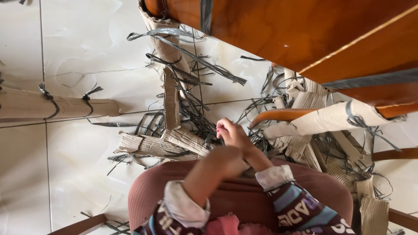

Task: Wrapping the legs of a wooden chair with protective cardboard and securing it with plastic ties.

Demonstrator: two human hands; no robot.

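Wrapped cardboard leg (56,106) lies far left on the tile floor (78,48), well apart. Centre: heap of cardboard strips (174,141) and grey tape shreds (191,61). Left hand (224,159) blurred, finger state unclear. Right hand (233,132), fingers curled together, reaches toward the part-wrapped curved wooden piece (278,115). Loose tape could snag fingers; wooden furniture (305,30) overhangs on the right, crowding the reach.

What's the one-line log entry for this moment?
left hand: blurred, grip unclear | right hand: over grey strapping scraps | cardboard wrapping: on tiled floor
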